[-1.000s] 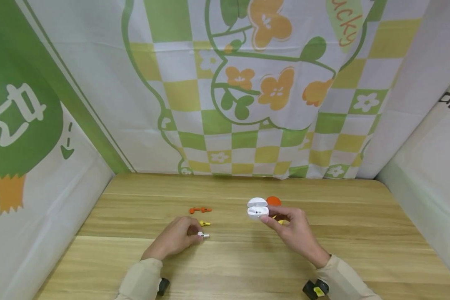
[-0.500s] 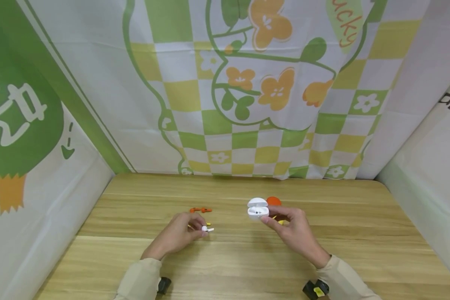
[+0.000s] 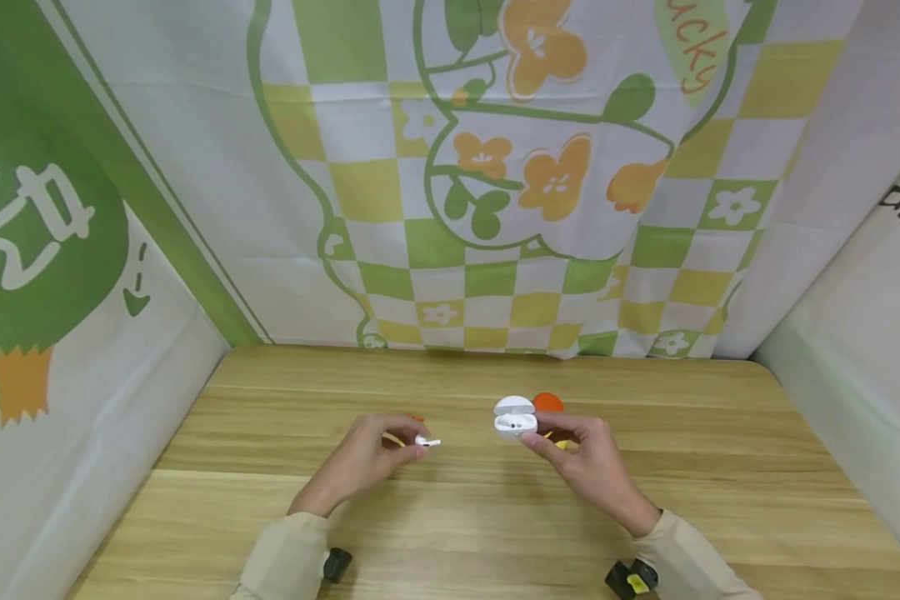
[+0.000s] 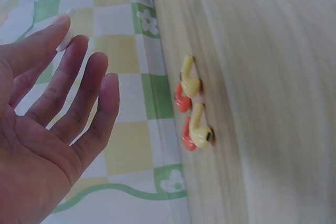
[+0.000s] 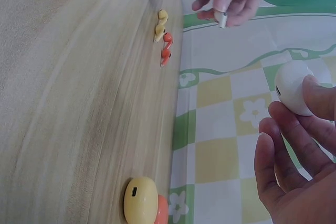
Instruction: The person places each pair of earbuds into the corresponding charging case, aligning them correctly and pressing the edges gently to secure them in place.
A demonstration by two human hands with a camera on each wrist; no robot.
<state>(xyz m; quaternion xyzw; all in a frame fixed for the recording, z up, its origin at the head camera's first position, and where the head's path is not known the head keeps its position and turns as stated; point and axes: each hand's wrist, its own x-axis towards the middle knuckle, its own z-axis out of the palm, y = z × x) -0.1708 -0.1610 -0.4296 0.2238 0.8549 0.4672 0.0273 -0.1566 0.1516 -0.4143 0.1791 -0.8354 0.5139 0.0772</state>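
My left hand (image 3: 371, 457) pinches a white earbud (image 3: 429, 442) between thumb and index finger, its stem pointing right; the other fingers are spread, as the left wrist view shows. With thumb and fingers, my right hand (image 3: 585, 462) holds a white earbud charging case (image 3: 516, 422) above the table. Its lid is flipped up and the inside, with small dark spots, faces me. The right wrist view shows the case's rounded bottom (image 5: 294, 87) with a dark port. A clear gap lies between the earbud and the case.
Two yellow earbuds (image 4: 200, 135) and two orange earbuds (image 4: 188, 136) lie on the wooden table (image 3: 450, 517), mostly behind my left hand in the head view. A yellow case (image 5: 140, 203) and an orange case (image 3: 547, 403) rest near my right hand. A patterned curtain (image 3: 487, 283) hangs behind.
My left hand has lifted the white earbud from near the table and carried it up and right, now covering the yellow earbuds. My right hand and the white case stay in place.
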